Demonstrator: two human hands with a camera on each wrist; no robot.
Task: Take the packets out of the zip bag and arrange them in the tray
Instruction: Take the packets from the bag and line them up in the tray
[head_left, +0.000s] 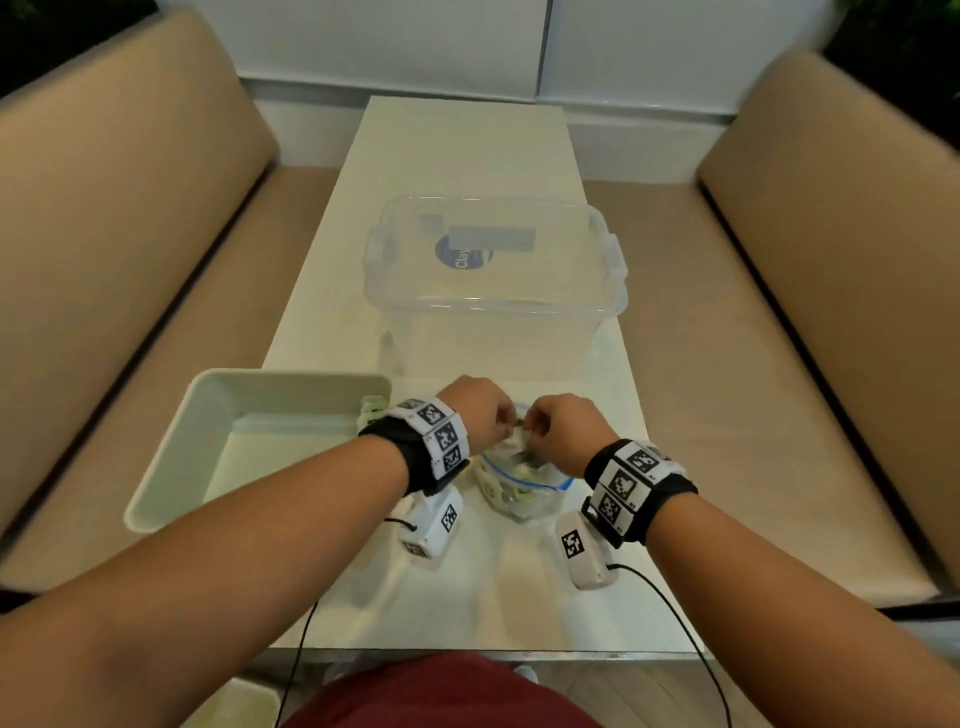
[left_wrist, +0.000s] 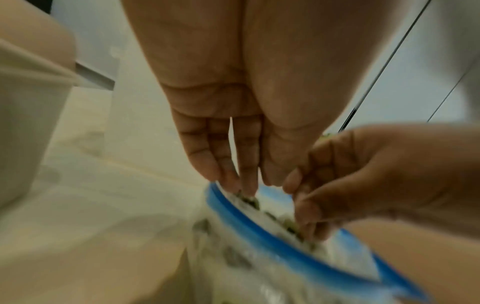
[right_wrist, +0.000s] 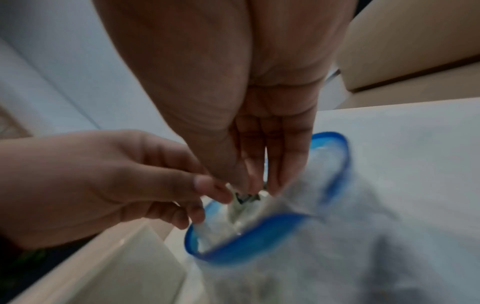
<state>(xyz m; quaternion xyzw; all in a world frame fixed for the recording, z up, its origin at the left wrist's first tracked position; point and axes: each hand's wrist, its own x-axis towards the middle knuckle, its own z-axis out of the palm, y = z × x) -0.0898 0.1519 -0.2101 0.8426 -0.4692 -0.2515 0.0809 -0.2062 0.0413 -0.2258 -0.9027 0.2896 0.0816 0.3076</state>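
Observation:
A clear zip bag (head_left: 537, 501) with a blue zip rim (right_wrist: 259, 244) lies near the table's front, its mouth pulled wide. Several white-and-green packets (head_left: 493, 488) show through it. My left hand (head_left: 511, 422) is at the mouth's left side and pinches the bag's edge (left_wrist: 218, 197) with curled fingers. Beside it, my right hand (right_wrist: 249, 188) reaches into the mouth and pinches the top of one packet (right_wrist: 242, 200). The white tray (head_left: 171, 467) stands just left of the bag, with pale green packets (head_left: 375, 408) at its far right corner.
A large clear plastic tub (head_left: 493, 306) stands behind the bag at the table's middle. Beige sofa seats (head_left: 779, 338) flank the narrow white table (head_left: 467, 156) on both sides. Black cables (head_left: 670, 613) run from the wrist cameras over the table's front edge.

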